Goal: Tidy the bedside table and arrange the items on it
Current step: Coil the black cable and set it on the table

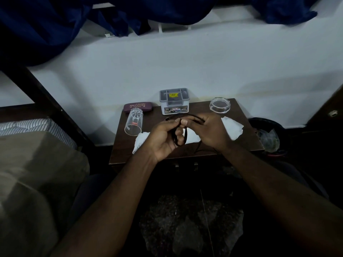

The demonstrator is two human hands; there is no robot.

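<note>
The left hand [164, 139] and right hand [210, 133] meet above the bedside table [123, 154], short of the grey box [174, 101] beyond them and right of the tipped tumbler [133, 124]. Both pinch a black cable [178, 144], probably looping it into a tidy coil.

A dark brown wooden tabletop [204, 106] is standing against the white wall and is carrying a few small things. Along its back edge a maroon spectacle case [138, 107] is lying at the left, a white box with a grey lid [174, 101] is standing in the middle, and a round clear glass dish [220, 105] is sitting at the right. A clear drinking glass [134, 121] is lying on its side just before the case, and crumpled white paper [233, 127] is lying more to the front, at left and right.
</note>
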